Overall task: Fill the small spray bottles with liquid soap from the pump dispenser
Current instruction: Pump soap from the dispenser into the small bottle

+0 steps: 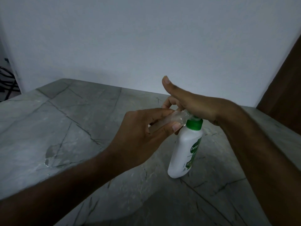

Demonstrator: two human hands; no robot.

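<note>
A small clear spray bottle [169, 121] is pinched in the grip of the left hand [140, 136], its mouth held against the pump dispenser [185, 149]. The pump head is hidden beneath the pressing right hand [192, 105], thumb raised. The dispenser is stood mid-table [48, 119].

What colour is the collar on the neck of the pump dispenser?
Green, above a white body; the head view shows the collar of the pump dispenser.

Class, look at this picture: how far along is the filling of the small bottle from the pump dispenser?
Done: the small bottle is uncapped and tilted to the dispenser spout. In hand: the left hand holds it there while the right hand rests on the pump head; some liquid seems to be inside, though the level is unclear. Left: finishing the fill and capping. No other small bottles are in view.
</note>
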